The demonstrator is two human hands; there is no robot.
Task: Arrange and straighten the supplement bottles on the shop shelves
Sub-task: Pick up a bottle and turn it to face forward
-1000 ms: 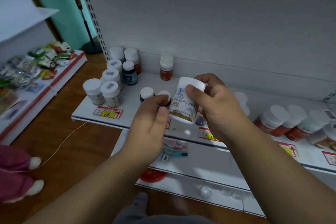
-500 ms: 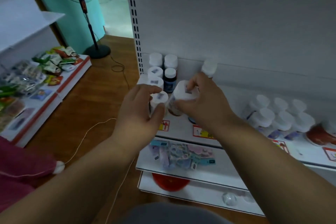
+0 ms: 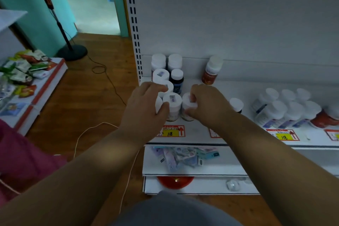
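Both hands grip bottles on the shelf, my right hand around a white-capped bottle, left hand on its neighbour; crowding could topple the row.

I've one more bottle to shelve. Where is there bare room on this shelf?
Bare shelf lies between the dark bottle and the orange-labelled bottle, and along the front edge beside the price tag. The left corner, where both hands work, is crowded.

The left hand is covering most of a white-capped bottle behind it. The right hand is hiding a red-and-white price tag, and label print is blurring beyond reading.
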